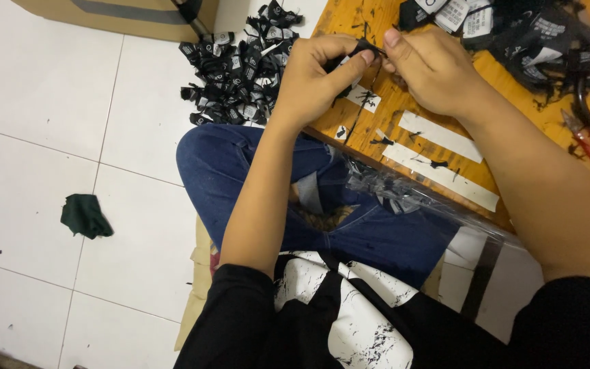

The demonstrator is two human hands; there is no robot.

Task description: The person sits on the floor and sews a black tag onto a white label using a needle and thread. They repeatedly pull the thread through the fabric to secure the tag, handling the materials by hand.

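The person is pinching a small black label (362, 48) between both hands above the wooden counter (493, 75). The left hand (319, 72) is clamping its fingers (367, 57) on the label's left end; the right hand (431, 68) is gripping the right end, so the label is lying crosswise between them.

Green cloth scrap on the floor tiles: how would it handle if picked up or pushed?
The green cloth scrap lies crumpled with soft folds, so it is probably floppy and would sag when lifted. It looks thin, likely light. Pushed on the smooth white floor tiles, it would probably slide or bunch, not roll.
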